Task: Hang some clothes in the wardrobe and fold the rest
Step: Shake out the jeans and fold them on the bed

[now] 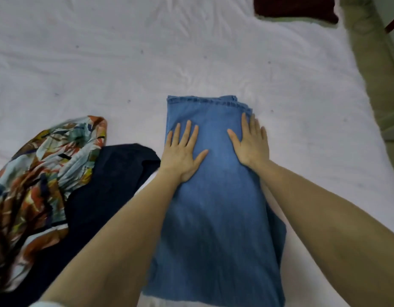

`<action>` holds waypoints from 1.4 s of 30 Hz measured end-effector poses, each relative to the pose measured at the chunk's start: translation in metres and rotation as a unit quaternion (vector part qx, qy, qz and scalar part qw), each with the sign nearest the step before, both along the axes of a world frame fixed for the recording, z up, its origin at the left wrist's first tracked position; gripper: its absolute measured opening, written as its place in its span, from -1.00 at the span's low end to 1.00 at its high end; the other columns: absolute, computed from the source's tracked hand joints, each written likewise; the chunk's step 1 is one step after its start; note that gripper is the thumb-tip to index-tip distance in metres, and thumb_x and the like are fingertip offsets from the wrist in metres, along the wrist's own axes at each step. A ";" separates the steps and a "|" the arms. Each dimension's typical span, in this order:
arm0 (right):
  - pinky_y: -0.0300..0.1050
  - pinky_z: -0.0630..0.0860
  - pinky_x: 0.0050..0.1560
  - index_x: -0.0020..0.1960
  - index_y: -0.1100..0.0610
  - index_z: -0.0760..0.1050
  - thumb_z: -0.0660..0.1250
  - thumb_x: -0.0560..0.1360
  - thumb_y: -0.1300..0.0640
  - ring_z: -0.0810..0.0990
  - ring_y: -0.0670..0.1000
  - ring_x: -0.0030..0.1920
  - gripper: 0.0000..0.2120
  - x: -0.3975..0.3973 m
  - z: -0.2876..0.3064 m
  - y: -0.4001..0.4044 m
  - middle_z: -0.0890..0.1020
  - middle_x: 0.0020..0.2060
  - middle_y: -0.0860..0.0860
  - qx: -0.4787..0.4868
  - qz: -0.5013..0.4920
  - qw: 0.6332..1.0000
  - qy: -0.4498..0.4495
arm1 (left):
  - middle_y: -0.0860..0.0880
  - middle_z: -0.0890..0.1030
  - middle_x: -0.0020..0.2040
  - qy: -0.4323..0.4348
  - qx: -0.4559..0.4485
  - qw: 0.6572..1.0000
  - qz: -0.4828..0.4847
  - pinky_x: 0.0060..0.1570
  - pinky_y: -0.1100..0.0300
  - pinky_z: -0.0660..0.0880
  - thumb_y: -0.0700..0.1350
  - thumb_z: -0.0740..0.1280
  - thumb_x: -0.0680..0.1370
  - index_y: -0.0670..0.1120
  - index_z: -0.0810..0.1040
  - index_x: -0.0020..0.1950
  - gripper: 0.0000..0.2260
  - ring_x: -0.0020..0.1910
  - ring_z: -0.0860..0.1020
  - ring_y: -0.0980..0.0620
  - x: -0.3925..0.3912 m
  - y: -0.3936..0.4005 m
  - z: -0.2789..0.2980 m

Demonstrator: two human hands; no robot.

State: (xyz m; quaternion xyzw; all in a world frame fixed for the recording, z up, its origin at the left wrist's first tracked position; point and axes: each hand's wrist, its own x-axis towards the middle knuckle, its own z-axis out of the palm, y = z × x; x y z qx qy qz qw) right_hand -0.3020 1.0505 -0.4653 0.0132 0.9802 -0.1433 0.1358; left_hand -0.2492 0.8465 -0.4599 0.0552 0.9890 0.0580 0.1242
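1. Head view: both my arms reach forward over the bed.
2. My left hand and right hand press flat, fingers spread, on folded jeans.

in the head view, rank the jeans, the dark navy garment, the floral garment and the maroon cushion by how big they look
1. Jeans, though nearest the camera.
2-3. Dark navy garment and floral garment: look alike, both partly cut off.
4. Maroon cushion, far and cropped.

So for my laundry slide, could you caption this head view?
Both hands, left hand and right hand, press flat on folded blue jeans on a white bed.
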 end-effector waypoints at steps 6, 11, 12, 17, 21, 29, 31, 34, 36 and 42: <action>0.08 0.06 0.49 0.47 0.27 0.26 0.00 0.58 -0.13 0.23 0.17 0.49 -0.39 0.125 0.048 -0.016 0.27 0.47 0.21 0.000 0.143 0.986 0.085 | -0.19 0.08 0.55 0.075 0.019 0.993 -0.091 0.47 -0.13 0.12 0.19 0.00 0.59 -0.15 0.15 0.54 -0.39 0.53 0.06 -0.21 0.085 -0.007 0.047; 0.14 0.11 0.46 0.49 0.27 0.23 0.19 0.49 -0.19 0.18 0.12 0.51 -0.27 0.276 0.064 -0.005 0.27 0.48 0.16 0.044 0.325 0.944 0.036 | -0.15 0.26 0.51 0.002 0.011 0.958 -0.287 0.42 -0.11 0.11 0.28 0.17 0.46 -0.18 0.30 0.49 -0.26 0.50 0.20 -0.13 0.223 -0.017 0.055; 0.16 0.10 0.46 0.49 0.25 0.22 0.23 0.44 -0.18 0.16 0.13 0.51 -0.23 0.296 0.063 -0.001 0.25 0.49 0.16 0.072 0.328 0.942 0.006 | -0.17 0.26 0.50 -0.030 -0.020 0.957 -0.287 0.40 -0.13 0.10 0.28 0.20 0.39 -0.18 0.30 0.49 -0.21 0.49 0.22 -0.15 0.242 -0.021 0.054; 0.17 0.11 0.41 0.47 0.24 0.25 0.21 0.32 0.12 0.26 0.18 0.47 -0.28 0.336 0.045 0.017 0.30 0.46 0.20 0.143 0.296 0.944 0.010 | -0.25 0.35 0.44 -0.029 -0.086 0.973 -0.213 0.38 -0.14 0.14 -0.09 0.07 0.43 -0.23 0.35 0.45 -0.41 0.44 0.31 -0.23 0.279 -0.027 0.035; 0.16 0.08 0.47 0.53 0.20 0.10 0.06 0.46 0.31 0.20 0.27 0.48 -0.37 0.315 0.029 0.020 0.19 0.48 0.27 0.142 0.202 0.966 0.076 | -0.23 0.36 0.44 0.007 -0.091 0.982 -0.165 0.40 -0.18 0.15 -0.20 0.03 0.49 -0.23 0.34 0.45 -0.48 0.43 0.34 -0.21 0.271 -0.013 0.023; 0.14 -0.14 0.51 0.54 0.24 -0.30 0.10 0.59 0.32 -0.25 0.22 0.53 -0.30 0.311 0.044 0.009 -0.25 0.51 0.27 0.203 0.201 0.951 -0.123 | -0.04 -0.36 0.54 -0.223 -0.067 0.969 -0.083 0.42 -0.31 -0.03 -0.19 0.14 0.63 -0.05 -0.31 0.55 -0.30 0.52 -0.32 -0.12 0.265 -0.001 0.055; 0.11 -0.06 0.51 0.54 0.26 -0.27 0.06 0.63 0.26 -0.19 0.21 0.54 -0.36 0.320 0.071 0.012 -0.22 0.51 0.28 0.196 0.213 0.941 -0.177 | -0.03 -0.34 0.54 -0.283 -0.068 0.951 -0.099 0.43 -0.30 -0.04 -0.21 0.13 0.63 -0.04 -0.29 0.56 -0.32 0.53 -0.30 -0.11 0.268 -0.003 0.085; 0.06 0.09 0.48 0.54 0.30 -0.18 0.09 0.63 0.20 -0.01 0.22 0.53 -0.38 0.354 0.113 0.014 -0.08 0.52 0.30 0.165 0.223 0.925 -0.261 | -0.03 -0.31 0.55 -0.348 -0.095 0.924 -0.126 0.44 -0.29 -0.08 -0.26 0.06 0.62 -0.03 -0.26 0.56 -0.36 0.54 -0.26 -0.12 0.305 -0.005 0.125; 0.02 0.30 0.38 0.50 0.30 0.11 0.17 0.59 0.22 0.29 0.22 0.42 -0.48 0.386 0.136 0.010 0.22 0.45 0.26 0.153 0.227 0.899 -0.342 | -0.03 -0.29 0.56 -0.402 -0.107 0.897 -0.149 0.44 -0.29 -0.07 -0.25 0.05 0.62 -0.02 -0.25 0.57 -0.37 0.54 -0.22 -0.12 0.345 -0.003 0.146; -0.08 0.38 -0.07 0.14 0.23 0.46 0.21 0.52 0.26 0.52 0.17 0.03 -0.80 0.401 0.211 0.008 0.53 0.08 0.20 0.129 0.269 0.846 -0.441 | -0.19 0.48 0.32 -0.443 -0.005 0.884 -0.152 0.20 0.06 0.40 -0.14 0.20 0.57 -0.17 0.43 0.34 -0.66 0.24 0.47 -0.16 0.371 -0.022 0.186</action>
